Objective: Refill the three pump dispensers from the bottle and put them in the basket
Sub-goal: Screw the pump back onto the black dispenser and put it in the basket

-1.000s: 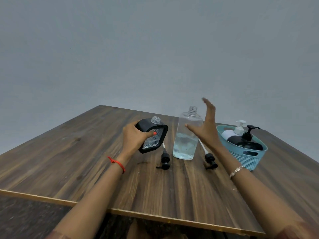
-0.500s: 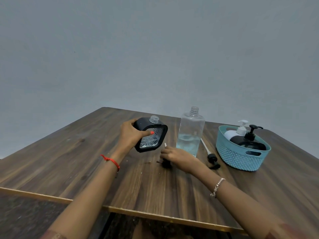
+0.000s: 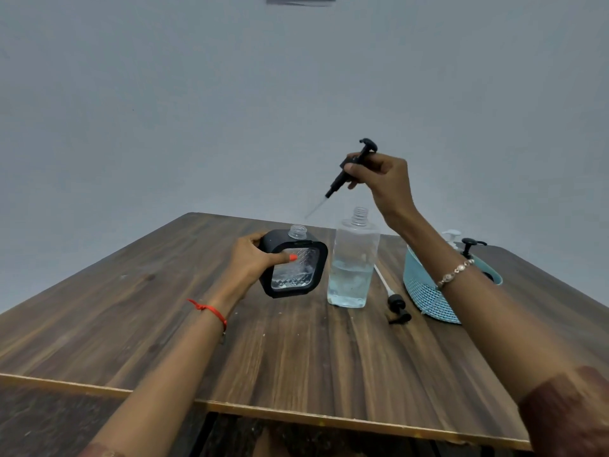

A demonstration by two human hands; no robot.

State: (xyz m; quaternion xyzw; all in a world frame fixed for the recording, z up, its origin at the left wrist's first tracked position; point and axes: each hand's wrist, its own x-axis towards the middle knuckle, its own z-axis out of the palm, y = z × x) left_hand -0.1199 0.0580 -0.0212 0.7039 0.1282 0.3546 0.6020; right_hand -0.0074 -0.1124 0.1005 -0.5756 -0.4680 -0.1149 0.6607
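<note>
A plain grey-blue wall [image 3: 164, 94] stood behind the dark wood-grain bench [image 3: 296, 357] (its front edge pale).

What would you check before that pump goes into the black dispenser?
1. Neck of the black dispenser uncapped: ok.
2. Left hand grips the dispenser's body: ok.
3. Right hand holds the pump by its collar, tube pointing downward: ok.
4. Tube tip lined up over the neck: not ok; it hangs slanted, above and to the right.
5. Dispenser filled: cannot tell through its patterned window.
6. Room left in the basket: cannot tell; the right arm hides part of it.
</note>
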